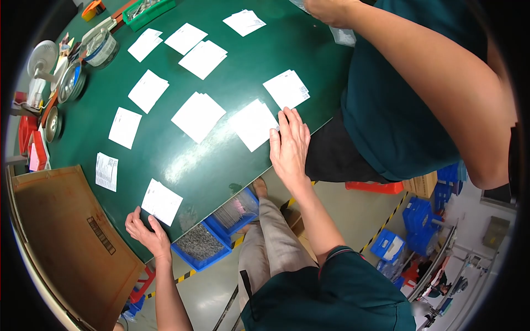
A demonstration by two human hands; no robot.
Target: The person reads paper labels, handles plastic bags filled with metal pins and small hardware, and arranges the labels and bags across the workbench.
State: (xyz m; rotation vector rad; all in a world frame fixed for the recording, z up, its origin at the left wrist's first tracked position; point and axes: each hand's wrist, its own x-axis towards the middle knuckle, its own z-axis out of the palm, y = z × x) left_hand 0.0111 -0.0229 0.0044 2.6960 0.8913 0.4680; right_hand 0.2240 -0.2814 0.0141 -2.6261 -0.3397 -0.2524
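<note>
A green table (248,71) is seen across the upper and middle part of the frame. At the right, a co-worker (408,110) is standing close to its edge, and at the lower left a brown panel (55,209) is placed beside it. Below the table edge, at lower centre, two blue bins (212,261) are visible, one of them filled with small grey pieces.

The right hand (290,146) is held at the centre, just beside the largest-looking paper piles. Its fingers are stretched and near each other, the thumb is apart, and nothing is seen to be gripped; whether the paper is pressed by the fingertips cannot be told. The left hand (148,231) is placed at the lower left, with fingers spread, the thumb close to the corner of a paper pile (162,202); no clamping is shown.

Eleven small white piles (199,117) are counted on the table, from the upper centre down to the lower left, most of them apart from each other. By this, the laying-out can be judged as well advanced. The edges of several piles are uneven, so their squaring seems not yet done. How many papers are left cannot be told.
</note>
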